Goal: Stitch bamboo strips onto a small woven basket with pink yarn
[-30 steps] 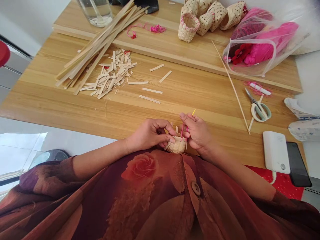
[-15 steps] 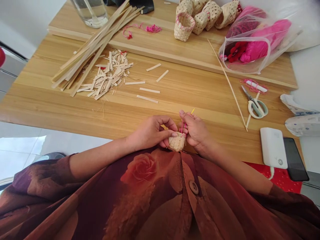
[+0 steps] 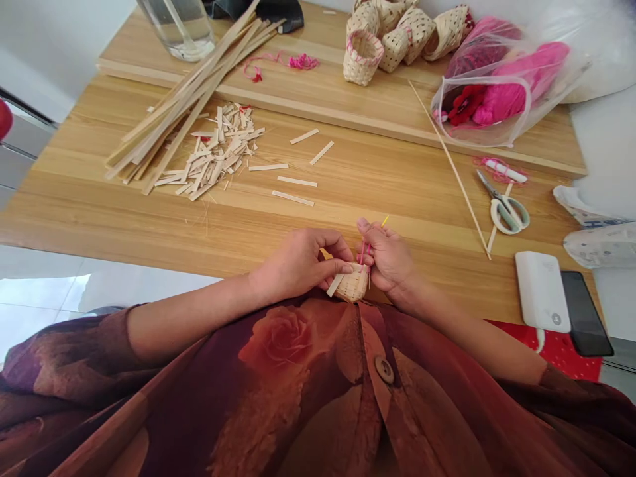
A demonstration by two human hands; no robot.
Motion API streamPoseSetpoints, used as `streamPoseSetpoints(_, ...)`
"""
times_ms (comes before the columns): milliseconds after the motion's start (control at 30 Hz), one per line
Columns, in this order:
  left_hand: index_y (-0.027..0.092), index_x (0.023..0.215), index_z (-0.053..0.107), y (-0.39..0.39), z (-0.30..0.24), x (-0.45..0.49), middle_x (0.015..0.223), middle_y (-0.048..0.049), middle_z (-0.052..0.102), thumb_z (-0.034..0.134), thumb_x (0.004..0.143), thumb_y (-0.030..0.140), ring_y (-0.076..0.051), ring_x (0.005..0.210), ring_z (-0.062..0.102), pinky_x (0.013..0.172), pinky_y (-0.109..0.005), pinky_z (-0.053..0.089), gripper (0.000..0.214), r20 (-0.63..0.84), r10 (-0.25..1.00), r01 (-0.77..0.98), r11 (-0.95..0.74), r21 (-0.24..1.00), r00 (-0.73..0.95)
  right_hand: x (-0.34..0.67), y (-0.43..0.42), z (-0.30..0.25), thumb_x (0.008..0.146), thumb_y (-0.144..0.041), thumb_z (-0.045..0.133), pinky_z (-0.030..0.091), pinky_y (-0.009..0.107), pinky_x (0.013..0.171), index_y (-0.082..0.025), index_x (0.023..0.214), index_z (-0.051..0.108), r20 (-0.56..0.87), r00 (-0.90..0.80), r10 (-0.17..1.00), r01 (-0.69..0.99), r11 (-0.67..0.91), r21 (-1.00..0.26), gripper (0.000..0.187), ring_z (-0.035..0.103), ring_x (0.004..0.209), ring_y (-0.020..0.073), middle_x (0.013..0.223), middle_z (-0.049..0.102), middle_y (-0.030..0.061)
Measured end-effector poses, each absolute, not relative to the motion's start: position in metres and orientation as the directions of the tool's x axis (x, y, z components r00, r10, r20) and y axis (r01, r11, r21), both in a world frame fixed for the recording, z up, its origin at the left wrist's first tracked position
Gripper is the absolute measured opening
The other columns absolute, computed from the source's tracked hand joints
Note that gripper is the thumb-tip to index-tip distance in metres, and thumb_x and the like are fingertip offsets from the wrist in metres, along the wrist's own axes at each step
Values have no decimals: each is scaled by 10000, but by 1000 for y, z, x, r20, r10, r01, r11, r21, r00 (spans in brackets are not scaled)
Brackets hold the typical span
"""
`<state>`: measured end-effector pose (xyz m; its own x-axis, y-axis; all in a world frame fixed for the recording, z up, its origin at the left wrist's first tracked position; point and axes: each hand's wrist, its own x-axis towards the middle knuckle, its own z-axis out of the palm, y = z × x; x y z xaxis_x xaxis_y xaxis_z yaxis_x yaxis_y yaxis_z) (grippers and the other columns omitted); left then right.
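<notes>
A tiny woven bamboo basket (image 3: 352,286) sits between both hands at the near edge of the wooden table (image 3: 377,192). My left hand (image 3: 298,262) pinches its left rim, thumb and forefinger closed on it, with a loose strip end poking out below. My right hand (image 3: 387,255) is closed on the right rim and on a pink cord (image 3: 362,252) that runs up from the basket. A thin yellow needle tip (image 3: 384,220) sticks out above the right fingers.
Long bamboo strips (image 3: 193,93) and a heap of short offcuts (image 3: 218,149) lie far left. Finished small baskets (image 3: 392,40) and a bag of pink yarn (image 3: 501,93) stand at the back. Scissors (image 3: 504,205), a long thin stick (image 3: 450,159), a white box (image 3: 541,291) and a phone (image 3: 586,311) lie right.
The view has shifted slightly. Both hands stay on the little basket; a loose strip end now shows under my left fingers.
</notes>
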<state>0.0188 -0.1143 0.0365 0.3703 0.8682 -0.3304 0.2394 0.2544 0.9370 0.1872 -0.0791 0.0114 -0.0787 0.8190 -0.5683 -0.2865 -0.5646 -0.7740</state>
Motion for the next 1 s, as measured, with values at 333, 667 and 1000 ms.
streamPoseSetpoints(333, 162, 903, 682, -122, 41, 18, 579, 45, 649, 755, 804, 258, -98, 515, 654, 485, -149, 503, 156, -354, 857, 200, 298, 933, 373, 185, -81, 13, 680, -412, 867, 255, 161, 323, -226, 642, 303, -564, -83, 822, -280, -563, -778, 595, 314, 324, 35, 409, 364, -119)
streamPoseSetpoints(667, 134, 837, 646, -125, 35, 22, 605, 16, 673, 708, 848, 202, -82, 502, 644, 508, -153, 545, 92, -369, 855, 44, 380, 924, 364, 183, -81, 15, 662, -440, 889, 242, 158, 333, -225, 654, 283, -540, -87, 837, -279, -541, -793, 643, 298, 329, 25, 430, 346, -128)
streamPoseSetpoints(1000, 120, 829, 636, -113, 25, 5, 706, -8, 710, 812, 768, 237, -97, 577, 696, 569, -171, 591, 220, -473, 734, 0, 542, 841, 487, 184, -84, 19, 631, -414, 909, 209, 158, 312, -224, 645, 301, -535, -167, 828, -298, -560, -773, 638, 308, 306, 26, 401, 374, -131)
